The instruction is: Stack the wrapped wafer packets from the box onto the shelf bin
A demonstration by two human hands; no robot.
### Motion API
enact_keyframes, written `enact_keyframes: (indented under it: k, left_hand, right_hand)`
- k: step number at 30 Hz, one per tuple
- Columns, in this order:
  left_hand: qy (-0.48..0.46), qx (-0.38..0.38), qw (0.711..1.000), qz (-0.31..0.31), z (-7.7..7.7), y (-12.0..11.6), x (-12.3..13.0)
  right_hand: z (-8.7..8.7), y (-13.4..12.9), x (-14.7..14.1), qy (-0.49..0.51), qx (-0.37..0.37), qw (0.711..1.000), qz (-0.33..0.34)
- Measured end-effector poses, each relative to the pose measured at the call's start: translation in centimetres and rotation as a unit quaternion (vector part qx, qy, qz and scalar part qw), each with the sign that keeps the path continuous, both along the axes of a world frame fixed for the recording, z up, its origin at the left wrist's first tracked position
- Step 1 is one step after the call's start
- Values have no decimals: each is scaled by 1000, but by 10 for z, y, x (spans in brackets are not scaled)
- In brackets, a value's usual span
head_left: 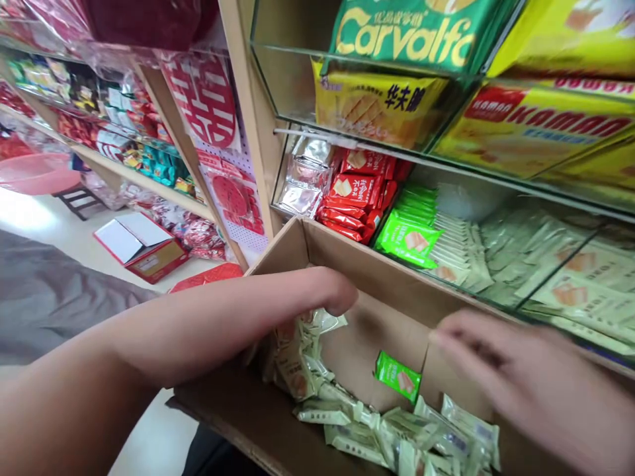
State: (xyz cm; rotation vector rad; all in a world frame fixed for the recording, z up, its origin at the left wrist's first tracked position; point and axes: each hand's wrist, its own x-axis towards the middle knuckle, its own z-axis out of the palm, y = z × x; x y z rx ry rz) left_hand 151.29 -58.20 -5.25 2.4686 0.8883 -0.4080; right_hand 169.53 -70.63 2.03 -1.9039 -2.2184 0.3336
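An open cardboard box [372, 264] sits against the shelf front. Inside it lie several pale green snack packets [357, 423], heaped along the near side and the left end. One bright green packet [398, 377] rests on the bare box floor. My left hand [337, 292] reaches over the box, bent down at the wrist near the left-end packets; its fingers are hidden. Over the right part of the box is my right hand [496, 370], smeared by motion. Its fingers look curled, with thumb and forefinger close together; whether anything is in them is unclear.
Glass-fronted shelf bins hold red packets [354, 192], green packets [409, 228], pale packets [570, 277] and silver packets [305, 175]. Larger yellow bags [546, 129] stand above. On the floor at left are a red-and-white carton [143, 248] and a pink basin [37, 173].
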Motion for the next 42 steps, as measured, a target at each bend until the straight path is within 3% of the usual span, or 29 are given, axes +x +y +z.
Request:
enact_keyframes:
  k: [3, 7, 10, 16, 20, 22, 24, 27, 29, 30, 34, 38, 42]
  left_hand:
    - [97, 13, 995, 21, -9, 0, 1]
    - [159, 56, 985, 36, -14, -20, 2]
    - [147, 97, 984, 39, -11, -30, 1]
    - [94, 51, 992, -63, 20, -20, 8]
    - [-46, -34, 992, -114, 46, -29, 15]
    - [-145, -76, 983, -85, 50, -37, 19]
    - [-235, -137, 962, -9, 50, -44, 23]
    - [-336, -329, 876, 109, 46, -48, 27]
    - [-361, -425, 818, 140, 46, -49, 27]
    - [-359, -440, 811, 142, 47, -48, 26]
    - [-334, -431, 823, 159, 58, -45, 25]
    - [-337, -409, 833, 161, 67, -40, 25]
    - [-365, -358, 848, 140, 68, -39, 24]
  right_hand:
    - [-41, -23, -17, 48, -159, 977, 133]
    - [-89, -25, -17, 70, -212, 966, 127]
    - [-99, -24, -8, 95, -222, 965, 106]
    - [-93, -18, -4, 215, -181, 959, 14]
    - [-83, -10, -13, 379, -157, 912, -12]
    - [-75, -8, -17, 425, -141, 894, -10]
    - [-68, -6, -17, 470, -142, 871, -38]
    - [-57, -5, -11, 535, -150, 826, -93]
    - [-52, -6, -5, 568, -138, 802, -122]
    - [-49, -7, -2, 583, -130, 790, -138]
    - [-41, -10, 8, 626, -61, 759, -169]
    - [-38, -9, 15, 625, -28, 764, -161]
    - [-28, -10, 20, 538, -28, 834, -115]
